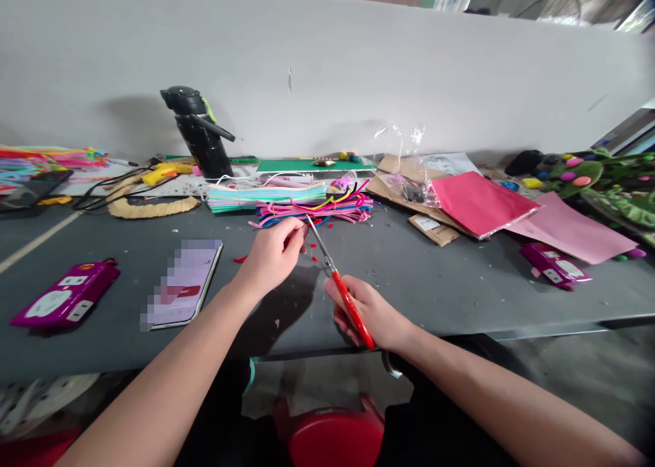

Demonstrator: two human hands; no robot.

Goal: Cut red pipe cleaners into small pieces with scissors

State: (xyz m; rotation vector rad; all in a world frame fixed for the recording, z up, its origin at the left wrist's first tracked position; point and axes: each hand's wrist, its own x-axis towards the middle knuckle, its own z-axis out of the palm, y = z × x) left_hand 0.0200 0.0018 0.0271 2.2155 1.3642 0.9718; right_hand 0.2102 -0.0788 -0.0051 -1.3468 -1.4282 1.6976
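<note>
My right hand (pixel 371 315) grips red-handled scissors (pixel 338 282), blades pointing up and left toward my left hand (pixel 273 252). My left hand is pinched shut near the blade tips on something small that I cannot make out. Small red scraps (pixel 240 258) lie on the dark grey table (pixel 434 282) around the hands. A bundle of coloured pipe cleaners (pixel 317 209) lies just beyond the hands, in front of a stack of pastel sheets (pixel 266 195).
A phone (pixel 184 282) lies left of my left arm, a purple power strip (pixel 66 295) further left, another (pixel 555 265) at right. A black bottle (pixel 199 134) stands at the back. Red paper (pixel 478 203), pink paper (pixel 573 231) and cardboard lie right.
</note>
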